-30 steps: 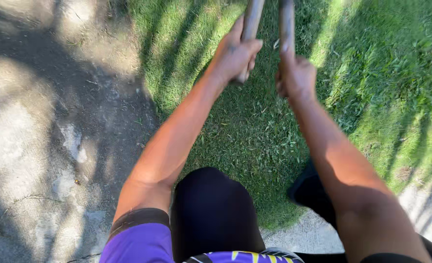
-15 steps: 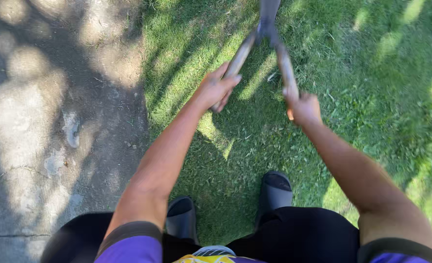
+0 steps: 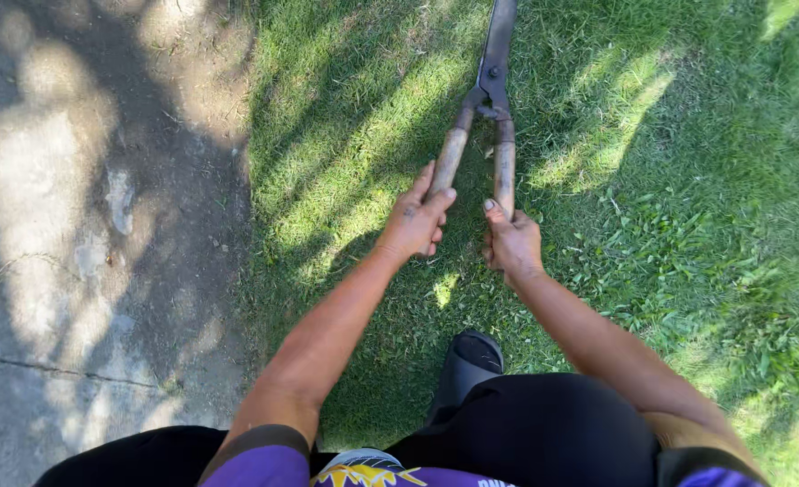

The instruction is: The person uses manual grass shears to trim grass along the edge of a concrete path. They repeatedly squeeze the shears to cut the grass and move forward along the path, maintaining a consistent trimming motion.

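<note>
both hands are clamped on the wooden handles of the long hedge shears (image 3: 487, 108), left hand (image 3: 415, 221) and right hand (image 3: 511, 242) close together, blades shut and pointing out over the grass (image 3: 688, 225) beside the pavement (image 3: 75, 225); no cut clippings show

Both arms reach forward and down, nearly straight, converging toward the hands; the left hand (image 3: 415, 221) is curled in a closed grip, thumb lying along the top, knuckles turned outward; the right hand (image 3: 510, 239) sits just beside it, slightly lower, fingers wrapped tight, thumb pointing forward; wrists nearly level.
</note>
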